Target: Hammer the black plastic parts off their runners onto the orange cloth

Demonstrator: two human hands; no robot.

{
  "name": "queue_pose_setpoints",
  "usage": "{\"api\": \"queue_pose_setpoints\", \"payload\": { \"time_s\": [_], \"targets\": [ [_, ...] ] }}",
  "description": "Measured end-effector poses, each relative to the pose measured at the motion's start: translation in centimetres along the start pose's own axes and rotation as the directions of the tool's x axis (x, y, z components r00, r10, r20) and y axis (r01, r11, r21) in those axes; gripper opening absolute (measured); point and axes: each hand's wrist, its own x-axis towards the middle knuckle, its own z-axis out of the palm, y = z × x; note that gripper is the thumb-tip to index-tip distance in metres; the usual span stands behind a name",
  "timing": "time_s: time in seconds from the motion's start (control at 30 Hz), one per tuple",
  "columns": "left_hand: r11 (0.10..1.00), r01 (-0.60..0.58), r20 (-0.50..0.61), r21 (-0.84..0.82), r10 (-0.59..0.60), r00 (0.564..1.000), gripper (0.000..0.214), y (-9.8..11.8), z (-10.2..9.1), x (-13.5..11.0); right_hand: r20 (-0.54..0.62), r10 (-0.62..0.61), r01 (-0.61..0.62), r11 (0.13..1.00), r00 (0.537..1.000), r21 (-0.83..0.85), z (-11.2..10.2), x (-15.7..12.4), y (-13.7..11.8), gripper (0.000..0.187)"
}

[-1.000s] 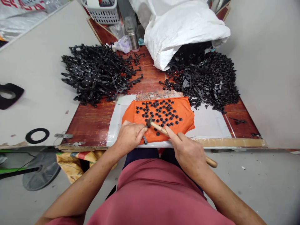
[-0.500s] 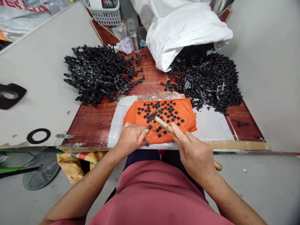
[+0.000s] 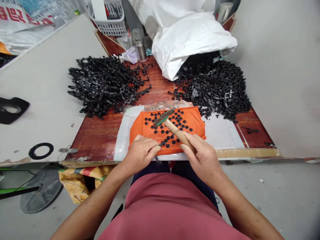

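Observation:
My right hand (image 3: pixel 201 158) is closed around the wooden handle of a hammer (image 3: pixel 175 130), whose dark head with a green patch is above an orange cloth (image 3: pixel 138 130). My left hand (image 3: pixel 142 151) pinches a small black plastic strap piece (image 3: pixel 157 160) at the cloth's near edge; one end shows past the fingertips and the other hangs below the thumb. Several small round black caps (image 3: pixel 167 145) stand on the cloth, some of them hidden under the hammer. The exact shape of the pinched piece is partly covered by my fingers.
On the red-brown table (image 3: pixel 100 133) a heap of black linked parts (image 3: pixel 100 83) lies to the left. Another black heap (image 3: pixel 217 90) spills from a white sack (image 3: pixel 192 36) at the right. A steel flask (image 3: pixel 141 50) and a grey basket (image 3: pixel 112 26) stand at the back.
The hammer head now sits higher over the cloth, and my right hand has shifted slightly left. My left hand has moved a little nearer the table edge with the black piece. The view has tilted slightly.

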Motion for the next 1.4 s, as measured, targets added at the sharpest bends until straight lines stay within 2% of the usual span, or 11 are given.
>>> {"api": "queue_pose_setpoints", "payload": {
  "time_s": [0.1,0.2,0.27,0.37,0.47,0.57,0.63,0.8,1.07,1.23,1.4],
  "targets": [
    [0.985,-0.166,-0.107,-0.043,0.16,0.981,0.026,1.5,0.1,-0.2,0.197,0.106,-0.161,0.944,0.975,0.287,1.3,0.5,0.1,0.031],
    [0.975,-0.217,-0.271,-0.042,0.198,0.942,0.027,2.1,0.4,-0.6,0.335,0.247,-0.389,0.791,0.909,0.472,2.5,0.2,-0.1,0.018],
    [0.985,-0.168,-0.426,-0.032,0.138,0.894,0.034,2.0,0.4,-1.2,0.323,0.325,-0.456,0.697,0.889,0.553,2.8,-0.2,-0.3,0.016],
    [0.979,0.053,-0.567,-0.196,-0.157,0.809,0.032,1.9,0.3,-2.4,0.249,0.373,-0.443,0.652,0.894,0.615,2.6,-0.9,-0.5,0.019],
    [0.79,0.229,-0.34,-0.569,-0.48,0.809,0.036,2.7,0.5,-3.1,0.194,0.368,-0.408,0.702,0.91,0.584,2.5,-1.4,-0.5,0.017],
    [0.6,0.311,-0.051,-0.737,-0.508,0.86,0.048,3.9,1.2,-2.9,0.148,0.321,-0.351,0.792,0.935,0.499,2.9,-1.9,-0.5,0.014],
    [0.558,0.339,0.026,-0.757,-0.493,0.869,0.045,4.4,1.7,-2.7,0.137,0.285,-0.316,0.831,0.949,0.458,3.3,-2.3,-0.6,0.013],
    [0.649,0.362,-0.066,-0.669,-0.537,0.841,0.029,2.8,2.0,-2.6,0.129,0.207,-0.243,0.867,0.97,0.436,2.7,-3.5,0.3,0.024],
    [0.638,0.387,0.141,-0.666,-0.401,0.905,0.028,1.8,2.4,-1.2,-0.047,0.263,-0.253,0.955,0.964,0.157,0.0,-7.6,4.5,0.043],
    [0.609,0.42,0.177,-0.672,-0.419,0.891,0.027,2.4,2.8,-0.3,-0.077,0.249,-0.246,0.968,0.965,0.052,-0.2,-9.1,5.4,0.042],
    [0.666,0.402,0.155,-0.628,-0.399,0.904,0.027,2.3,2.8,0.0,-0.082,0.22,-0.219,0.975,0.972,0.024,0.2,-9.3,5.9,0.042]
  ]
}}
